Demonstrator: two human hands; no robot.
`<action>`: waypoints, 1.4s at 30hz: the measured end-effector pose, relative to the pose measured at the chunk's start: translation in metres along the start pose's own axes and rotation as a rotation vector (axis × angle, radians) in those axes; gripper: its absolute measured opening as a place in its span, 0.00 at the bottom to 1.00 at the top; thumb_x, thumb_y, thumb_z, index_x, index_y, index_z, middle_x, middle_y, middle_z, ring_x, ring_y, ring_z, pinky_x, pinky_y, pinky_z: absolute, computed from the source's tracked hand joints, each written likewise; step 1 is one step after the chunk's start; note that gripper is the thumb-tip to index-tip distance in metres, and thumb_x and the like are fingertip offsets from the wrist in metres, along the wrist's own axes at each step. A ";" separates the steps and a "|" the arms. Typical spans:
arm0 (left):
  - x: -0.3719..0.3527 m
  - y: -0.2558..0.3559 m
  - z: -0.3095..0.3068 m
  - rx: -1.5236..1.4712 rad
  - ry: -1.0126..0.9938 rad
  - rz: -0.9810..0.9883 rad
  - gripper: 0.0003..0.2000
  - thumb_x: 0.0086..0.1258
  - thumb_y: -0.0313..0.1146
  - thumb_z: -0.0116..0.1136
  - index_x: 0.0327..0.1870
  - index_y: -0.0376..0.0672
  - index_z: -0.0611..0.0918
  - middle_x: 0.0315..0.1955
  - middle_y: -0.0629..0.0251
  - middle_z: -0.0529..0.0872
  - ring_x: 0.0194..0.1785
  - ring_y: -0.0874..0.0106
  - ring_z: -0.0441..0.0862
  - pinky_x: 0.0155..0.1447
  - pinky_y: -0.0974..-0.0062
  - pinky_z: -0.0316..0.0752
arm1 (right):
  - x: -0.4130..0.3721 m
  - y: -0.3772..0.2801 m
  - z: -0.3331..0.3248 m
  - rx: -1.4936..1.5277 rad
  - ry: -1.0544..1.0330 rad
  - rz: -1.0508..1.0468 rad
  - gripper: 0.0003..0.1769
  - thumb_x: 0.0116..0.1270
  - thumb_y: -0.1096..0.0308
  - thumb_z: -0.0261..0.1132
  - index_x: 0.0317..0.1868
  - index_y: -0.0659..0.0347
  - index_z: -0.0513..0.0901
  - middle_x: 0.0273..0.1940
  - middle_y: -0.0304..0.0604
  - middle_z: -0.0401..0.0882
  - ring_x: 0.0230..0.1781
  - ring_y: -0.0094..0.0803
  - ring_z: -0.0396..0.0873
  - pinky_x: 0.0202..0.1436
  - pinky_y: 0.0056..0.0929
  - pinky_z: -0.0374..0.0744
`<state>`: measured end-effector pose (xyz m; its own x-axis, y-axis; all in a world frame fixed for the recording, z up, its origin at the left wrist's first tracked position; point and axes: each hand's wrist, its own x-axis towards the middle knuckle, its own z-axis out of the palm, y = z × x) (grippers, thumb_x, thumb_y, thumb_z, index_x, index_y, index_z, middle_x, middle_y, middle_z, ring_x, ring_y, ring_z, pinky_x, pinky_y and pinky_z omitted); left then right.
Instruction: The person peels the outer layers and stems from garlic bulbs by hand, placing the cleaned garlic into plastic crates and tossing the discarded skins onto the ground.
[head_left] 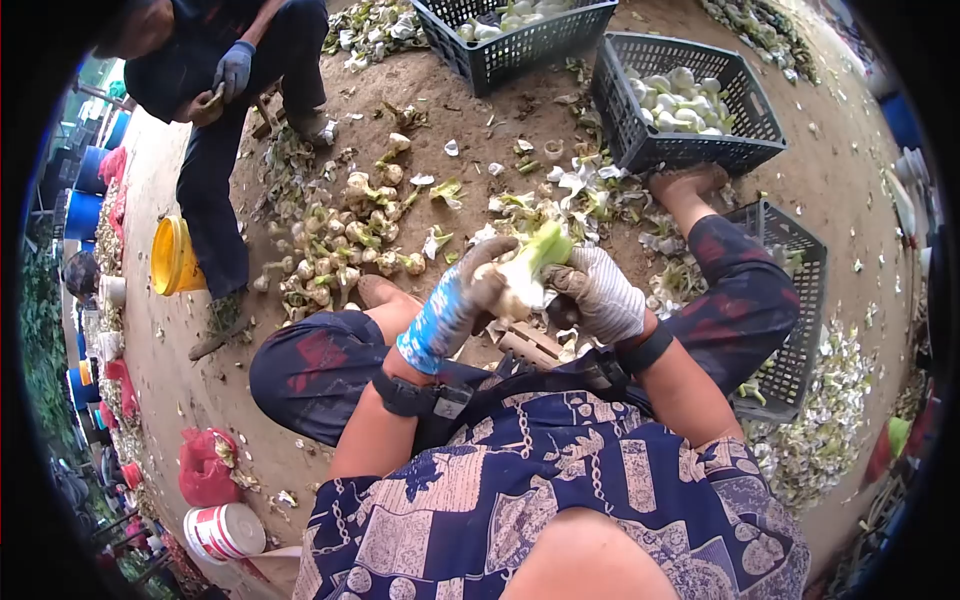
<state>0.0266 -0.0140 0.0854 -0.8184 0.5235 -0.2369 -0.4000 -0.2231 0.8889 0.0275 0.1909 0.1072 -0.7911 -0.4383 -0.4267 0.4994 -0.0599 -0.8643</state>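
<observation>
My left hand (462,295), in a blue patterned glove with soiled fingers, is closed around a pale garlic bulb (520,290) in front of my lap. Closed at the green leafy end of the same bulb is my right hand (605,295), in a whitish knit glove. A dark rounded shape (563,313) shows under the right fingers; I cannot make out whether it is a tool or a glove fingertip. Just beyond my left hand lies a heap of untrimmed garlic bulbs (345,235). Loose peeled leaves (580,185) are strewn beyond my hands.
A black crate (690,150) of white bulbs stands ahead right, another crate (520,50) farther off. A third crate (790,370) is beside my right leg. At left, a seated co-worker's gloved hand (235,70) works near a yellow bucket (172,255). A white bucket (225,532) lies tipped behind.
</observation>
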 end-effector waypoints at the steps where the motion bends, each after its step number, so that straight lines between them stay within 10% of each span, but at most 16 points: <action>1: 0.002 -0.004 -0.004 -0.727 -0.145 -0.180 0.37 0.57 0.53 0.60 0.63 0.38 0.66 0.53 0.54 0.76 0.54 0.65 0.78 0.53 0.68 0.76 | 0.000 0.003 -0.003 0.088 -0.046 -0.004 0.12 0.66 0.64 0.57 0.43 0.63 0.78 0.19 0.32 0.73 0.14 0.16 0.68 0.16 0.16 0.66; 3: 0.012 -0.031 -0.011 -1.112 -0.646 -0.141 0.33 0.63 0.58 0.51 0.61 0.40 0.68 0.52 0.56 0.77 0.53 0.67 0.78 0.52 0.69 0.77 | 0.004 0.020 -0.003 0.334 -0.117 0.009 0.14 0.65 0.63 0.58 0.44 0.65 0.77 0.19 0.33 0.73 0.12 0.15 0.66 0.15 0.16 0.64; 5: 0.012 -0.017 0.012 -0.695 0.357 -0.255 0.32 0.66 0.60 0.43 0.59 0.41 0.69 0.46 0.55 0.80 0.42 0.68 0.81 0.35 0.78 0.75 | 0.001 0.016 0.005 0.625 -0.071 0.005 0.17 0.64 0.61 0.59 0.47 0.66 0.75 0.22 0.34 0.75 0.13 0.14 0.65 0.16 0.14 0.62; 7: 0.012 -0.028 0.001 -0.717 0.327 -0.215 0.24 0.71 0.50 0.44 0.60 0.43 0.68 0.48 0.58 0.79 0.44 0.69 0.80 0.37 0.78 0.76 | 0.005 0.010 0.003 -0.077 0.170 -0.108 0.18 0.63 0.62 0.60 0.49 0.66 0.75 0.25 0.34 0.77 0.18 0.14 0.69 0.20 0.13 0.66; 9: 0.010 -0.034 0.003 -0.242 0.303 -0.096 0.23 0.69 0.41 0.53 0.62 0.43 0.66 0.52 0.61 0.77 0.51 0.69 0.78 0.46 0.73 0.77 | 0.007 0.011 0.009 -0.048 0.127 -0.067 0.16 0.64 0.61 0.59 0.45 0.64 0.78 0.25 0.33 0.77 0.17 0.14 0.69 0.18 0.14 0.65; 11: 0.005 -0.033 0.004 -0.626 0.121 -0.018 0.26 0.65 0.35 0.58 0.63 0.44 0.64 0.53 0.62 0.75 0.53 0.69 0.77 0.50 0.69 0.77 | 0.021 0.022 0.024 -0.037 0.100 -0.332 0.15 0.64 0.60 0.59 0.42 0.63 0.80 0.24 0.33 0.78 0.20 0.13 0.71 0.20 0.14 0.67; 15: 0.002 -0.023 0.003 -0.662 0.085 0.049 0.31 0.62 0.38 0.62 0.64 0.45 0.63 0.54 0.63 0.74 0.54 0.70 0.75 0.55 0.69 0.74 | 0.020 -0.003 0.021 0.234 0.015 0.045 0.13 0.61 0.64 0.59 0.40 0.65 0.80 0.26 0.41 0.81 0.26 0.30 0.79 0.29 0.29 0.76; 18: 0.017 -0.051 -0.004 -0.646 0.230 -0.059 0.29 0.62 0.48 0.59 0.60 0.41 0.68 0.49 0.61 0.78 0.49 0.67 0.78 0.53 0.67 0.75 | 0.038 0.028 0.031 -0.964 -0.086 -0.470 0.10 0.57 0.68 0.58 0.37 0.62 0.80 0.26 0.55 0.78 0.26 0.46 0.78 0.32 0.33 0.77; 21: 0.026 -0.047 -0.019 -0.973 0.224 -0.202 0.26 0.69 0.56 0.44 0.47 0.37 0.77 0.42 0.58 0.82 0.44 0.64 0.80 0.44 0.66 0.79 | 0.020 0.008 0.018 -0.240 -0.295 0.049 0.14 0.59 0.66 0.61 0.45 0.63 0.79 0.37 0.46 0.82 0.34 0.34 0.80 0.39 0.25 0.77; 23: 0.023 -0.045 -0.026 -1.045 0.017 -0.087 0.29 0.68 0.57 0.45 0.47 0.33 0.77 0.41 0.52 0.82 0.45 0.61 0.81 0.50 0.59 0.77 | -0.010 -0.020 0.005 0.484 -0.298 -0.225 0.18 0.61 0.58 0.64 0.45 0.63 0.78 0.36 0.44 0.80 0.33 0.29 0.79 0.39 0.24 0.77; 26: 0.021 -0.035 -0.025 -0.957 0.167 -0.044 0.29 0.68 0.57 0.45 0.45 0.32 0.77 0.41 0.53 0.82 0.45 0.63 0.80 0.51 0.62 0.77 | -0.027 -0.022 -0.050 0.578 0.102 -0.362 0.16 0.67 0.56 0.55 0.47 0.58 0.76 0.32 0.40 0.80 0.26 0.29 0.79 0.29 0.27 0.77; 27: 0.025 -0.035 -0.025 -0.859 0.250 -0.035 0.29 0.68 0.57 0.45 0.45 0.33 0.78 0.41 0.53 0.82 0.45 0.63 0.80 0.51 0.64 0.77 | -0.017 -0.038 -0.063 -0.192 0.122 -0.028 0.21 0.63 0.55 0.61 0.51 0.59 0.75 0.34 0.42 0.81 0.28 0.34 0.79 0.35 0.28 0.78; 31: 0.034 -0.079 -0.029 -0.329 0.477 0.020 0.28 0.69 0.55 0.43 0.55 0.37 0.72 0.45 0.54 0.80 0.47 0.61 0.80 0.56 0.63 0.74 | 0.014 0.011 -0.027 -1.078 0.265 -0.293 0.32 0.49 0.60 0.71 0.55 0.60 0.73 0.40 0.53 0.79 0.37 0.43 0.80 0.43 0.35 0.78; 32: 0.036 -0.118 -0.047 -0.683 0.378 0.002 0.26 0.72 0.51 0.40 0.59 0.37 0.69 0.48 0.55 0.78 0.50 0.61 0.78 0.57 0.64 0.73 | 0.018 0.013 -0.002 -0.999 0.290 -0.354 0.29 0.50 0.62 0.70 0.53 0.60 0.74 0.39 0.51 0.80 0.36 0.44 0.80 0.42 0.35 0.78; 36: 0.036 -0.095 -0.030 -0.188 0.501 0.149 0.17 0.72 0.39 0.44 0.56 0.38 0.72 0.50 0.56 0.77 0.54 0.61 0.75 0.58 0.66 0.73 | 0.041 0.031 0.028 -0.942 0.344 -0.743 0.10 0.54 0.75 0.65 0.38 0.64 0.78 0.31 0.49 0.78 0.32 0.41 0.79 0.36 0.34 0.77; 42: 0.023 -0.045 -0.018 -0.558 0.275 0.256 0.15 0.61 0.33 0.53 0.48 0.37 0.76 0.49 0.50 0.78 0.54 0.57 0.75 0.57 0.59 0.74 | 0.040 0.037 -0.014 -0.467 0.453 -0.377 0.08 0.59 0.80 0.59 0.40 0.66 0.78 0.34 0.43 0.80 0.31 0.26 0.79 0.36 0.23 0.79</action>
<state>0.0184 -0.0065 0.0332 -0.9614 0.1857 -0.2029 -0.2726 -0.7426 0.6118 0.0090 0.1836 0.0544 -0.9971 -0.0459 -0.0600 0.0436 0.2984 -0.9534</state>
